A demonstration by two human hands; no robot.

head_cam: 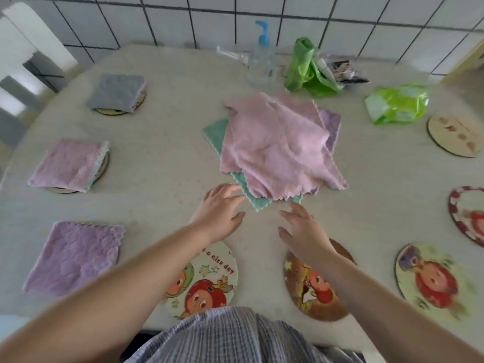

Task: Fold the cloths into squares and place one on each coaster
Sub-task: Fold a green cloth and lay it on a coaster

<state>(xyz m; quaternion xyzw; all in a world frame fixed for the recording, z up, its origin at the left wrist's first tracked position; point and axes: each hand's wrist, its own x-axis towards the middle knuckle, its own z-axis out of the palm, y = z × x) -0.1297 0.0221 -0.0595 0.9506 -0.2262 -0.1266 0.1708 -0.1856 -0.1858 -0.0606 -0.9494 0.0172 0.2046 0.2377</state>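
Observation:
A loose pile of cloths lies mid-table: pink cloths on top, a green cloth under them, a purple one at the back right. My left hand hovers with fingers spread at the pile's near left corner, fingertips by the green cloth. My right hand hovers with straight fingers just below the pile's near edge. Folded cloths sit on the left: grey, pink and purple. Bare coasters lie near me: one with "nice day" lettering, a brown one.
More bare coasters lie on the right. At the back stand a blue-pump bottle, a green plastic bag and a green wipes pack. A tiled wall rises behind the table.

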